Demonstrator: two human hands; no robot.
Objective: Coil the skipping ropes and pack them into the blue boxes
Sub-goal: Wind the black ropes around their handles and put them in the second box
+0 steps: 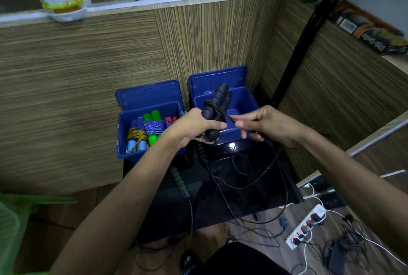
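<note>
Head view: two blue boxes (132,153), open.

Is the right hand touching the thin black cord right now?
Touching. The head view shows the right hand pinching the thin black cord between thumb and forefinger beside the black foam handles.

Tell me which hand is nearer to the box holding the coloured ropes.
Left. The left hand grips the black handles right beside the filled box, at its right edge. The right hand pinches the cord farther right, over the other box.
</note>
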